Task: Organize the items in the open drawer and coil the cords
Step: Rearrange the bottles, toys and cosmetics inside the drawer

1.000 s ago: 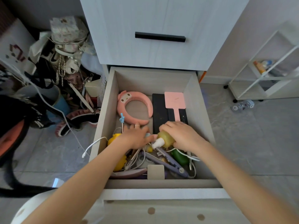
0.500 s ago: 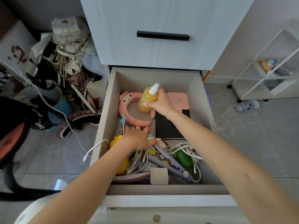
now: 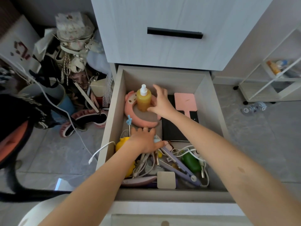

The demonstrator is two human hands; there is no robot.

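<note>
A closed drawer front [image 3: 162, 49] with a black handle [image 3: 175, 33] filled the top of the view. Left of it, a heap of pale bags [image 3: 73, 46] with straps and chains leaned against the wall, above a blue bin [image 3: 65, 103]. A black shoe [image 3: 88, 119] with a pink ridged sole lay on the grey tiled floor [image 3: 260, 144] just below the heap. At the right stood a white rack [image 3: 254, 91] on casters, an orange bottle [image 3: 273, 67] on its shelf. A clear bottle [image 3: 253, 108] lay on the floor beside the rack.
</note>
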